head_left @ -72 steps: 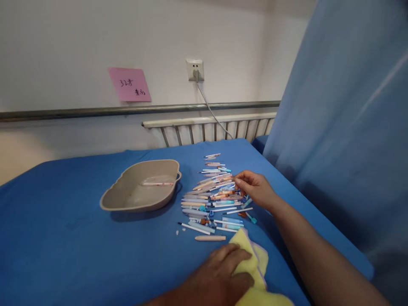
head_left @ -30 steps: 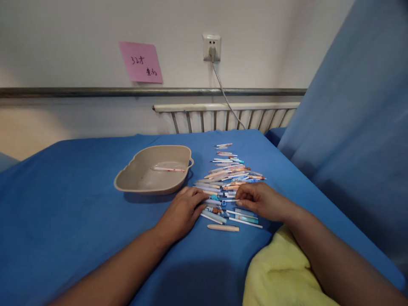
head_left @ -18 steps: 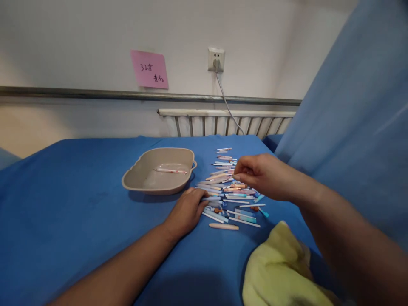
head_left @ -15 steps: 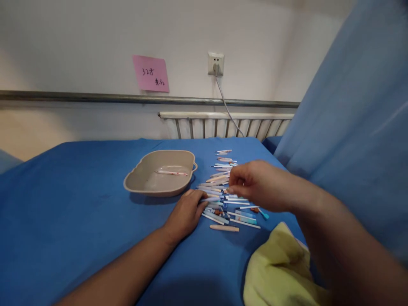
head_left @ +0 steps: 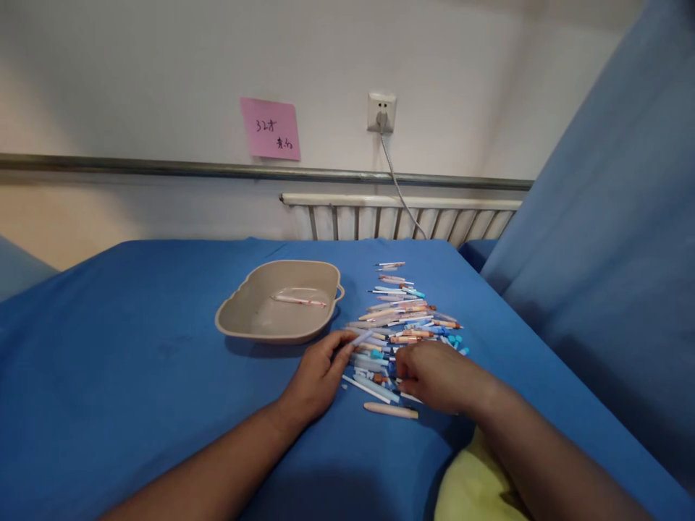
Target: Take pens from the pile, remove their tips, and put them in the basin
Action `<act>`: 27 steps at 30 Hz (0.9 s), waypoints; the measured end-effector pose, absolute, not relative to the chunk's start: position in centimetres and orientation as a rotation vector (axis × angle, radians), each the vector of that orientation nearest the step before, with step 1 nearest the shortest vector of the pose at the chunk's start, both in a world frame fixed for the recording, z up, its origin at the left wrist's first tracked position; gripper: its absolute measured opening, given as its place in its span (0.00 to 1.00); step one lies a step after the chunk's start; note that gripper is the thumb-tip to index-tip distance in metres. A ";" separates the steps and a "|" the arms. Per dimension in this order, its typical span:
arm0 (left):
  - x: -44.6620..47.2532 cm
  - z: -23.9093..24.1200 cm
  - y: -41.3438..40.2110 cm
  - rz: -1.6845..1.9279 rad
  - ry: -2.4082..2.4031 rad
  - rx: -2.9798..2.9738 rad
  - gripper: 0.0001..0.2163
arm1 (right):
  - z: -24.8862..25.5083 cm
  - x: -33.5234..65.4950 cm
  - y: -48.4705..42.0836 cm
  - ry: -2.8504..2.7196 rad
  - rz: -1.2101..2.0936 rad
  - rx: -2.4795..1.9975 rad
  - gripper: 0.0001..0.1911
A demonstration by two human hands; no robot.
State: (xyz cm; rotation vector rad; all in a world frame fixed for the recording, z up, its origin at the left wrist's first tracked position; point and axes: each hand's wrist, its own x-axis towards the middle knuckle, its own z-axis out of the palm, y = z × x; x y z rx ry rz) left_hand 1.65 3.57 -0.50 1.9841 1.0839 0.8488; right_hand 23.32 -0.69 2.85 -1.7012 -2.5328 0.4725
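Note:
A loose pile of pen parts (head_left: 380, 318), with barrels, thin white refills and small coloured caps, lies on the blue cloth. At its left edge, my left hand (head_left: 320, 369) pinches a pale lavender pen barrel (head_left: 363, 337) between thumb and fingers, tilted up a little. My right hand (head_left: 434, 370) is over the near right side of the pile, fingers curled down among the parts; whatever is between its fingertips is hidden. Closest to me lies a peach pen barrel (head_left: 391, 410), beside a pale blue barrel (head_left: 376, 388).
A beige basin (head_left: 244, 329) stands left of the pile, with one white-and-red pen (head_left: 298, 301) inside. Yellow cloth (head_left: 478, 485) lies under my right forearm. Behind the bed are a white rail (head_left: 402, 202) and a plugged-in socket (head_left: 381, 113); a blue curtain (head_left: 608, 188) hangs at right.
My right hand has moved down toward me, uncovering the pile's far right part. My left hand has raised the lavender barrel slightly. The whole view has shifted a little.

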 end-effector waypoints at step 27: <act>1.6 -0.3 3.8 0.809 0.844 1.025 0.11 | 1.6 23.9 1.5 -1.520 1.049 -1.209 0.08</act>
